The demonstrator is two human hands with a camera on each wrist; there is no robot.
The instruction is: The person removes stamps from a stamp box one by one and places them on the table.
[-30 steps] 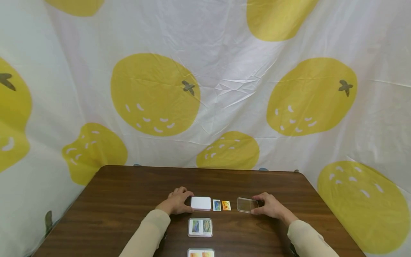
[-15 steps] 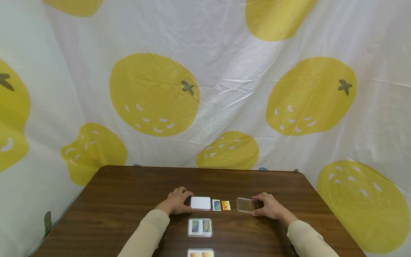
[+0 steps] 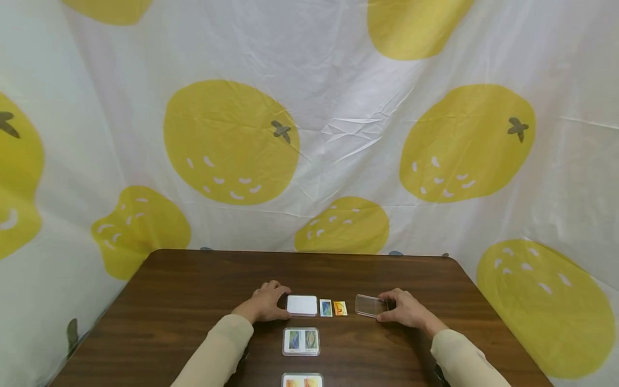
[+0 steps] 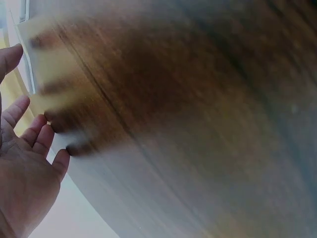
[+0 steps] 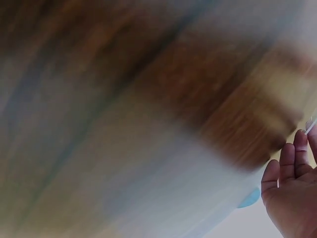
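Observation:
In the head view my left hand (image 3: 265,303) holds a flat case with a white insert (image 3: 302,305) by its left end, thumb at the near corner and index finger at the far one. My right hand (image 3: 403,308) grips a clear plastic lid (image 3: 369,305) by its right end between thumb and fingers. Between the two lie a blue-green stamp (image 3: 326,308) and an orange stamp (image 3: 340,308), side by side. In the left wrist view, the thumb and index finger reach the case's edge. Only a sliver of the lid shows in the right wrist view.
A clear case with two green-blue stamps (image 3: 301,342) lies nearer on the brown wooden table (image 3: 203,279). Closer still, a case with orange stamps (image 3: 302,381) is cut off by the frame's bottom. A white cloth with yellow fruit (image 3: 232,142) hangs behind the table.
The clear lid and my right hand have shifted slightly, the lid now a little higher and more tilted. My left hand and the case have stayed in place.

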